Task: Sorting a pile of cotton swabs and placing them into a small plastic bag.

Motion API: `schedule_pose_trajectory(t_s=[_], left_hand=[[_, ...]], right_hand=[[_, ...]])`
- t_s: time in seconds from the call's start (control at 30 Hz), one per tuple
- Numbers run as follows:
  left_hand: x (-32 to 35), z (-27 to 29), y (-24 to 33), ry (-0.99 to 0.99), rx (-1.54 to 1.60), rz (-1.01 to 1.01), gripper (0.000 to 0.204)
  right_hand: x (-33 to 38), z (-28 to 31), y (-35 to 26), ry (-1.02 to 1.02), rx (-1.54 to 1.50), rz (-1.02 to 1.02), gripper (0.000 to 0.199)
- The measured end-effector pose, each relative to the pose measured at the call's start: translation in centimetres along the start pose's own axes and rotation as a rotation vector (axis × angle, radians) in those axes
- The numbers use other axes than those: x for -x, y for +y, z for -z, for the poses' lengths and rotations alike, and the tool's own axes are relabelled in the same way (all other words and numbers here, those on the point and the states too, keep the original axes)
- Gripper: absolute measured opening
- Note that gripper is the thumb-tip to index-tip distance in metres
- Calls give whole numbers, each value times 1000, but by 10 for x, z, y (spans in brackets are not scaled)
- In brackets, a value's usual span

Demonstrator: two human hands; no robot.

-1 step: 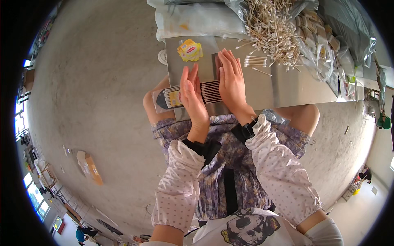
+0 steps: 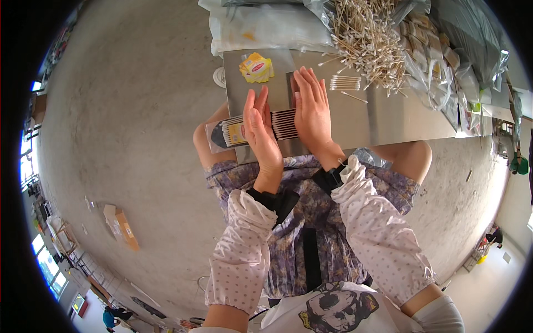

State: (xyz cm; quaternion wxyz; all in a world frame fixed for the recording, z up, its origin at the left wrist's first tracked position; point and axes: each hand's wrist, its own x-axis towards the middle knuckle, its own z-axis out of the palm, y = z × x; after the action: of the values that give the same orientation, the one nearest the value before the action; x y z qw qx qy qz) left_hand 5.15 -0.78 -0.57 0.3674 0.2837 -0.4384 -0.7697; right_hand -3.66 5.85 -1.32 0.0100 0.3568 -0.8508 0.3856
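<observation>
A row of cotton swabs lies side by side on a dark strip between my two hands. My left hand stands on edge over the strip, fingers stretched out, at the left end of that row. At the right end is my right hand, its fingers straight and held together and its thumb next to the swabs. Left of my left hand, a see-through bag reaches past the table edge. In or on it lie more swabs and a yellow card; my left hand hides part of them.
Yellow cards are stacked on the metal tabletop. A short row of swabs and one loose swab lie right of my right hand. Beyond are a heap of swabs, bagged bundles and a white plastic bag.
My right hand has shifted very slightly left, toward the row of swabs. My left hand stays where it was.
</observation>
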Motion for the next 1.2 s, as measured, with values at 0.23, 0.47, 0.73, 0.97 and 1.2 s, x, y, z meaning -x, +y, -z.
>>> schedule_pose_trajectory(t_s=[0.23, 0.47, 0.73, 0.97, 1.2], left_hand=[[6, -7, -3, 42, -66, -4, 61], [5, -11, -13, 92, -98, -70, 55], [6, -10, -1, 52, -78, -13, 59], [3, -13, 4, 29, 103, 67, 55], [6, -11, -3, 15, -16, 50, 59]], right_hand=[[8, -20, -1, -78, 341, 95, 55], [7, -18, -6, -140, 222, 119, 51], [6, -17, -6, -161, 226, 150, 50], [7, -18, -7, -147, 216, 151, 51], [9, -17, -7, -123, 226, 168, 50]])
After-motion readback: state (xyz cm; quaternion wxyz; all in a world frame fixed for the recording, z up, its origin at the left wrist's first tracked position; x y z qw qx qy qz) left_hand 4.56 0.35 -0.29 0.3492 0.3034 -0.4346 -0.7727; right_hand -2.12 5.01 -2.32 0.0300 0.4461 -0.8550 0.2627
